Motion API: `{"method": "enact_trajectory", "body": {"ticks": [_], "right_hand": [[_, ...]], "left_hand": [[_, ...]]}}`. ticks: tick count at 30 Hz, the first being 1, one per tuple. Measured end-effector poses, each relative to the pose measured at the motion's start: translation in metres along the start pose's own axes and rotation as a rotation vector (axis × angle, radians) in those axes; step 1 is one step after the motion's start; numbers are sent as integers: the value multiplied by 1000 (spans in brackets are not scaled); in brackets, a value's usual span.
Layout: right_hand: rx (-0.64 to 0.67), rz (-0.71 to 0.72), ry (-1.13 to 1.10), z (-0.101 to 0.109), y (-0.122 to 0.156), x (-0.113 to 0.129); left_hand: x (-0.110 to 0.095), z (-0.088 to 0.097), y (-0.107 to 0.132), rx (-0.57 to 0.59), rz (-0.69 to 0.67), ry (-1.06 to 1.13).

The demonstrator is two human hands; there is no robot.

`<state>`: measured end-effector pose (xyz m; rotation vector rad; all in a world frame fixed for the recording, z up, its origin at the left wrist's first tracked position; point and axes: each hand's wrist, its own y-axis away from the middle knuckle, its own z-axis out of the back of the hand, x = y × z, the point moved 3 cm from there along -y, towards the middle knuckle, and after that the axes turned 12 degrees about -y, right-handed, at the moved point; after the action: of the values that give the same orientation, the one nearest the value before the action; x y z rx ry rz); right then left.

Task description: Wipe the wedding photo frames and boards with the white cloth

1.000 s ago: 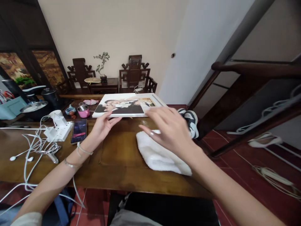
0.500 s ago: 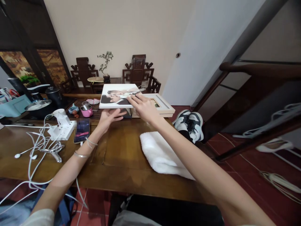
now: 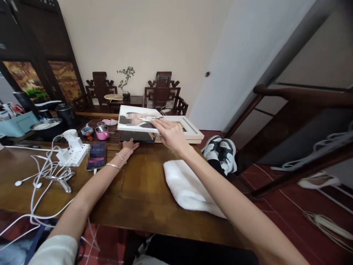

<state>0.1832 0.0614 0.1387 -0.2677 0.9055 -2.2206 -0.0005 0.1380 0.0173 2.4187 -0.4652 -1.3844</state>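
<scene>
A white photo panel [image 3: 139, 125] with a printed picture of people lies across the far part of the wooden table, over a dark flat object [image 3: 138, 137]. My right hand [image 3: 171, 135] lies over the panel's right part, fingers stretched out on its surface; its thumb is hidden. Below the panel's left part, my left hand [image 3: 130, 145] is beside the dark object's front edge with its fingers extended. Whether it touches that object, I cannot tell. A white picture frame [image 3: 194, 139] sits to the right, partly covered by the right hand.
A folded white towel [image 3: 182, 187] lies near my right forearm. To the left are a phone [image 3: 96, 156], a power strip [image 3: 75, 156] with tangled cables, and a pink cup [image 3: 102, 133]. Sneakers [image 3: 220, 151] show beyond the table's right side.
My left hand has let go of the panel's underside and moved down toward the dark object. My right hand stays on the panel. The view has tilted slightly upward.
</scene>
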Motion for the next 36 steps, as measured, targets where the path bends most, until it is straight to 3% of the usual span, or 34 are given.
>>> {"method": "enact_trajectory", "body": {"ticks": [4,10,13,16,21,28,36], "right_hand": [[-6,-2,-31,-2,9,-1],[44,22,-60,-11,11,14],[114,39,-46,-23,5,25],[212,22,-27,-39,-2,31],[317,8,-14,-66,-11,34],[418,-84,6,-95,-15,20],[486,-187,16,-119,-15,11]], "left_hand": [[13,24,47,-163,-90,-113],[54,61,159,-217,-81,-225],[74,64,205,-300,-36,-183],[89,60,236,-388,10,-100],[111,55,259,-401,37,-116],[140,63,265,-346,-13,-91],[148,62,267,-402,-12,-98]]}}
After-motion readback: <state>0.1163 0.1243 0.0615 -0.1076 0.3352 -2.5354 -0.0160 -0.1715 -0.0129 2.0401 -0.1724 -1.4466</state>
